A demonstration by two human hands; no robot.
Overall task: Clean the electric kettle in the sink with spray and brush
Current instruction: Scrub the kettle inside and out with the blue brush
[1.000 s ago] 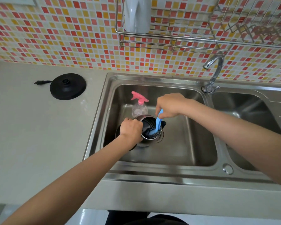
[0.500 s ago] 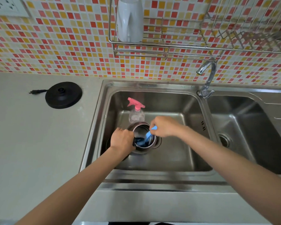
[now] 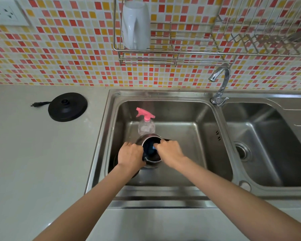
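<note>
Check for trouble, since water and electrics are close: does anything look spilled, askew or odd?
Nothing stands out. The kettle stands upright in the sink, the spray bottle upright behind it; the power base sits on the counter, plug lying loose.

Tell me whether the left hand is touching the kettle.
Touching. Head view: the left hand grips the kettle at its left side, no gap visible.
</note>
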